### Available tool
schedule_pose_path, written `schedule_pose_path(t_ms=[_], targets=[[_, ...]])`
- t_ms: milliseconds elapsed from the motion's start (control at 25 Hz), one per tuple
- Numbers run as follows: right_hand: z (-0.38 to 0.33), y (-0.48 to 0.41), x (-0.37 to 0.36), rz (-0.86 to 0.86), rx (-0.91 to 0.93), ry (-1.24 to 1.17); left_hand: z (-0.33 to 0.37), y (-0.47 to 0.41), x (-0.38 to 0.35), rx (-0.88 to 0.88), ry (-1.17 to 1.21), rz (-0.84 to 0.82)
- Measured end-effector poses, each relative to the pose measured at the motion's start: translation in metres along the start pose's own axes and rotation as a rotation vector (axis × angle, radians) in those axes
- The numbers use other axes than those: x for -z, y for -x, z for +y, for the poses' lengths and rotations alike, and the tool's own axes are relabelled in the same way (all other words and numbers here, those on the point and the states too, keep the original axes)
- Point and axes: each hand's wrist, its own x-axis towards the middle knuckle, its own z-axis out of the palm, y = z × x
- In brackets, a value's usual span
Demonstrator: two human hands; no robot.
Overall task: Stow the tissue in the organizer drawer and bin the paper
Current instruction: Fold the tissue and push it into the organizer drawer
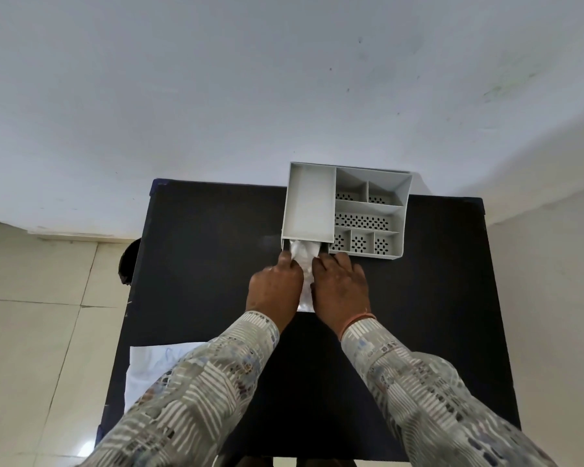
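Head view: both hands sit at the table's centre; left hand (pixel 274 285) and right hand (pixel 340 284) pinch the white tissue (pixel 303 256) between curled fingers, feeding it into the organizer (pixel 343 210) drawer (pixel 324 247) at 12 o'clock; paper (pixel 150 367) lies at 8 o'clock

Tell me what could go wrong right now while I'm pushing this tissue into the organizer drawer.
1. The tissue is bunched at the drawer opening between the left hand and right hand; it could snag when the drawer shuts.
2. Pushing might slide the organizer back; it already sits at the table far edge.
3. The paper overhangs the near left edge and a sleeve might knock it off.
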Motion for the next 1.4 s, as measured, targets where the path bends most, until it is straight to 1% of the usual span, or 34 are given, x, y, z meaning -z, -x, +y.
schedule_pose_path(t_ms=[80,160,320,400,560,640,720,800,840,920,1040,1160,1240,1280,1320,1400], targets=[[0.005,0.002,-0.008,0.04,-0.012,0.009,-0.002,-0.001,-0.012,-0.013,0.019,0.007],[0.007,0.006,-0.016,0.034,-0.004,0.031,-0.004,-0.004,-0.025,-0.022,0.012,0.048],[0.003,0.008,-0.029,-0.113,-0.026,0.064,-0.005,-0.005,-0.037,-0.004,0.03,0.19],[0.002,0.004,-0.031,-0.153,-0.035,0.054,-0.007,-0.005,-0.039,0.0,0.08,0.2],[0.004,-0.01,-0.025,-0.124,-0.033,-0.076,-0.014,-0.013,-0.03,0.099,0.347,0.081],[0.006,-0.013,-0.018,-0.117,-0.045,-0.121,-0.016,-0.018,-0.024,0.124,0.435,0.041],[0.006,-0.007,-0.01,-0.044,-0.034,-0.109,-0.016,-0.021,-0.017,0.108,0.433,0.015],[0.005,0.002,-0.008,0.035,-0.031,-0.04,-0.015,-0.025,-0.013,0.096,0.391,-0.037],[0.005,0.005,-0.006,0.038,-0.043,-0.005,-0.015,-0.029,-0.011,0.09,0.366,-0.068],[0.008,0.005,-0.002,-0.062,-0.115,0.021,-0.014,-0.038,-0.008,0.081,0.347,-0.105],[0.01,-0.011,-0.001,-0.215,-0.192,0.021,-0.011,-0.048,-0.002,0.084,0.343,-0.109],[0.008,-0.024,0.001,-0.315,-0.221,-0.053,-0.007,-0.049,0.002,0.123,0.279,-0.155],[0.006,-0.027,0.006,-0.383,-0.24,-0.123,-0.01,-0.046,0.0,0.157,0.289,-0.178],[0.005,-0.025,0.01,-0.389,-0.241,-0.149,-0.012,-0.043,-0.001,0.165,0.312,-0.174],[0.004,-0.023,0.012,-0.355,-0.232,-0.161,-0.014,-0.041,-0.004,0.155,0.332,-0.149],[0.005,-0.016,0.01,-0.203,-0.186,-0.107,-0.018,-0.035,-0.01,0.099,0.356,-0.034]])
